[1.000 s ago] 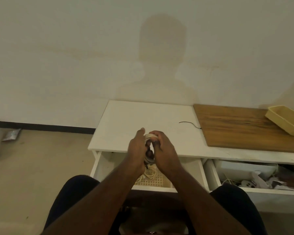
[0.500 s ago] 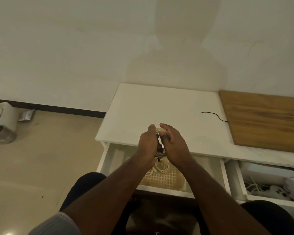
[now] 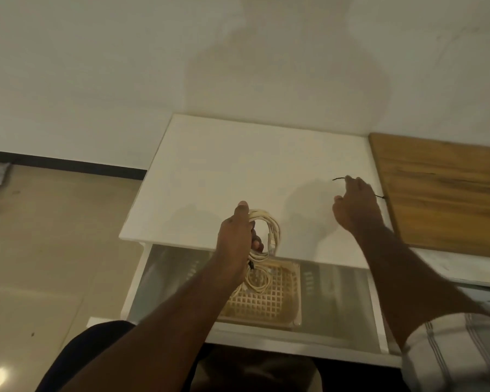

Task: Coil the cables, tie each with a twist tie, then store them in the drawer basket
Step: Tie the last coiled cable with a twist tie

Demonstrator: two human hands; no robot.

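White looped cable (image 3: pixel 269 233), wiry black tie (image 3: pixel 338 179)

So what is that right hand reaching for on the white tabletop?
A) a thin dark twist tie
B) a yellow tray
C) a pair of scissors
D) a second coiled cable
A: the right hand has its fingertips at the thin dark twist tie lying on the white tabletop, while the left hand grips the coiled cable above the open drawer.
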